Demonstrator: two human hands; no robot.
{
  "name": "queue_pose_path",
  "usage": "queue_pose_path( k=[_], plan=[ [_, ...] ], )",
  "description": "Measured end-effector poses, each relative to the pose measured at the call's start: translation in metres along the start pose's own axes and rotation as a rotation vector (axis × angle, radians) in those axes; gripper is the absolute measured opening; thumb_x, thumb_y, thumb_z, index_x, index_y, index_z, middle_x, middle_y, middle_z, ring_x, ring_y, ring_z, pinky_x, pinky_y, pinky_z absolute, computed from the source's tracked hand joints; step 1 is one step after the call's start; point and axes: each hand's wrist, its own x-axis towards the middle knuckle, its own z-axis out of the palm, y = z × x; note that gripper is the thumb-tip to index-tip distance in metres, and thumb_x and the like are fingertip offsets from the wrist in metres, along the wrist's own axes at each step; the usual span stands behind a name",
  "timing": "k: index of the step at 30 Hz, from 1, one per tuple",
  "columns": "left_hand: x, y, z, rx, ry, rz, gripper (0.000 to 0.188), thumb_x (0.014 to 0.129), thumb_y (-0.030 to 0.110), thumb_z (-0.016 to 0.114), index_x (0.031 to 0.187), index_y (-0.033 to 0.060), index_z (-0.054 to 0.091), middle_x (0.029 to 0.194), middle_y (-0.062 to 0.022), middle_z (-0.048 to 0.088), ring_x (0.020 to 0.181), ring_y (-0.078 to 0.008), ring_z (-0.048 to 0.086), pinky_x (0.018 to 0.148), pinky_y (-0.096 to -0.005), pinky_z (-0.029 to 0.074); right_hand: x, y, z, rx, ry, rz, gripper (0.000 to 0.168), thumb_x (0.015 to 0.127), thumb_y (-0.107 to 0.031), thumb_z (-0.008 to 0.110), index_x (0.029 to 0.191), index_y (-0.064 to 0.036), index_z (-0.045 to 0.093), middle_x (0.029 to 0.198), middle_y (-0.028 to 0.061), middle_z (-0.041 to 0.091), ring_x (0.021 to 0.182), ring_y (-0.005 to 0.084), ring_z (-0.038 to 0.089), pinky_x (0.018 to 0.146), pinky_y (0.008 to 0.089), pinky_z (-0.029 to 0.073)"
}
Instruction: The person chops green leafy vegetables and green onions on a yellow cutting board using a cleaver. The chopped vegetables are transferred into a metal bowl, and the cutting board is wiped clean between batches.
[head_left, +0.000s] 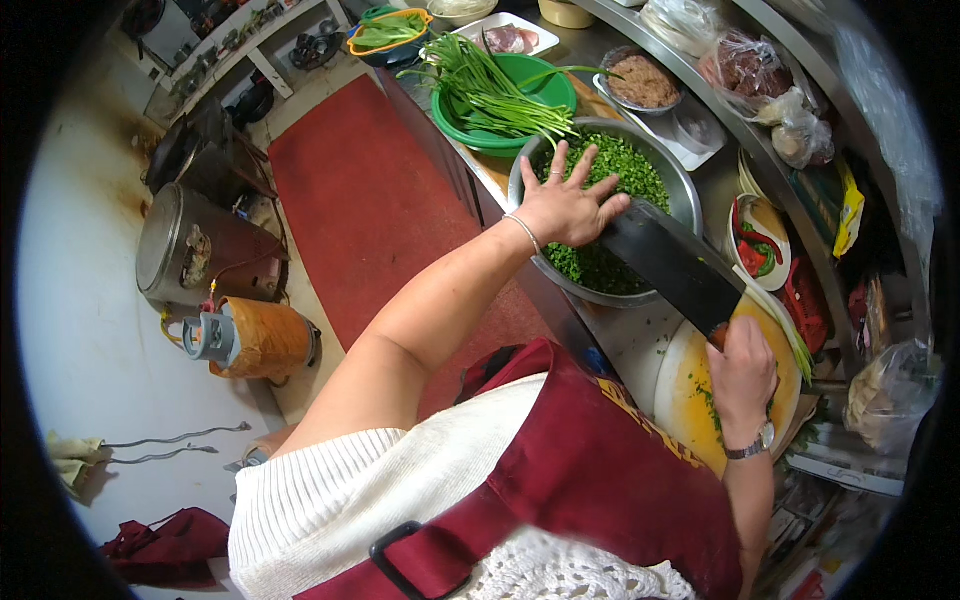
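Note:
My right hand (742, 367) is closed round the wooden handle of a wide dark-bladed cleaver (675, 262). The blade reaches over a metal bowl (691, 210) full of chopped green herbs or chives (630, 161). Above that bowl my left hand (574, 195) is spread, palm down, with its thumb by the blade's far end; whether they touch I cannot tell. Under my right hand lies a round cutting board (679, 375) with scattered green bits, and a long green stalk (780, 315) rests along its far right edge.
A green plastic basin (442, 127) holds long green chives (502, 94) beyond the metal bowl. Minced meat (643, 81) and a plate with red and green peppers (754, 251) stand to the right, by a metal shelf (780, 127). A gas cylinder (262, 337) stands on the floor at left.

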Motion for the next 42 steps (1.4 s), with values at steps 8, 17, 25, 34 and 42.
queue_pose_path(
  k=[8,17,25,34,42],
  plan=[
    [0.024,0.001,-0.004,-0.551,0.754,0.265,0.042,0.075,0.041,0.079,0.093,0.0043,0.068,0.134,-0.0194,0.050,0.135,-0.0428,0.034,0.109,-0.0666,0.026,0.004,0.006,-0.002,0.776,0.191,0.424,0.025,0.081,0.000,0.072,0.087,-0.003,0.048,0.072,0.0063,0.056,0.059,0.0168,0.056,0.056,0.0285,0.046],
    [-0.016,0.016,0.012,-0.155,0.271,0.123,0.064,0.074,0.042,0.080,0.131,0.0196,0.063,0.159,-0.0202,0.020,0.147,-0.0495,0.002,0.104,-0.0816,0.012,0.012,-0.012,0.007,1.188,0.001,0.552,0.007,0.098,-0.010,0.056,0.096,-0.004,0.054,0.072,0.0013,0.054,0.050,0.0071,0.051,0.043,0.0232,0.041],
    [0.005,0.015,0.060,0.098,0.530,0.127,0.061,0.080,0.026,0.071,0.136,0.0077,0.054,0.154,-0.0224,0.029,0.147,-0.0468,0.012,0.104,-0.0791,0.016,0.012,-0.021,0.018,1.197,-0.101,0.672,0.020,0.103,-0.022,0.047,0.091,-0.007,0.050,0.067,0.0005,0.049,0.045,0.0092,0.048,0.041,0.0257,0.042],
    [-0.042,0.106,0.084,-0.286,0.495,0.434,0.061,0.082,0.033,0.072,0.132,0.0046,0.052,0.147,-0.0203,0.037,0.145,-0.0421,0.020,0.110,-0.0660,0.026,-0.077,0.022,0.018,1.690,0.302,1.035,0.056,0.101,-0.058,0.041,0.073,-0.010,0.048,0.056,0.0017,0.044,0.043,0.0129,0.040,0.040,0.0281,0.034],
    [-0.074,0.208,0.182,-0.453,0.268,0.805,0.039,0.086,0.021,0.071,0.119,0.0024,0.060,0.129,-0.0200,0.056,0.131,-0.0394,0.046,0.108,-0.0489,0.039,-0.255,0.092,0.024,1.386,0.499,1.596,0.067,0.094,-0.070,0.041,0.057,-0.015,0.044,0.047,0.0003,0.040,0.039,0.0167,0.038,0.039,0.0297,0.031]
  ],
)
